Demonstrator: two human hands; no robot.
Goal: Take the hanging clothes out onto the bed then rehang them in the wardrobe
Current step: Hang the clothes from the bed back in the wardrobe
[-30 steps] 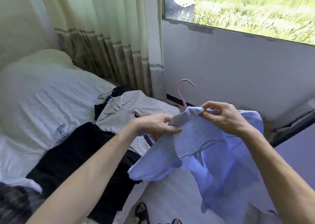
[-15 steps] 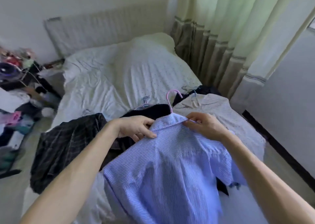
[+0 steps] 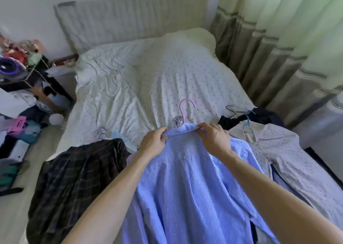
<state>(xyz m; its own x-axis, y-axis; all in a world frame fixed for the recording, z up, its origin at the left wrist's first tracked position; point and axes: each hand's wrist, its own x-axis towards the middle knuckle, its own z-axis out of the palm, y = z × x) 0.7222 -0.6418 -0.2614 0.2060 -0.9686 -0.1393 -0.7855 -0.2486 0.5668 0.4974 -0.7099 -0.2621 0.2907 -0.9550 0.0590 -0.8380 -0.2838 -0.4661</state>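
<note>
Lying on the bed (image 3: 130, 87), head view, a plaid shirt (image 3: 74, 178) and a dotted shirt (image 3: 278, 151) are seen. The blue striped shirt (image 3: 185, 188) is pinched at its collar by the left hand (image 3: 154, 145) and right hand (image 3: 213, 139), the pink hanger (image 3: 182, 112) rising between them.

Both hands are gripping the collar of the blue striped shirt (image 3: 185, 197): left hand (image 3: 155, 143) on the left side, right hand (image 3: 213, 139) on the right, fingers (image 3: 204, 127) curling over the fabric. Pink hanger (image 3: 183, 110) hook is sticking up just beyond the collar. Shirt is draping toward the near edge of the bed (image 3: 148, 87). Dark plaid shirt (image 3: 74, 178) is lying to its left, pale dotted shirt (image 3: 287, 160) to its right, curtain (image 3: 278, 39) hanging far right.
</note>
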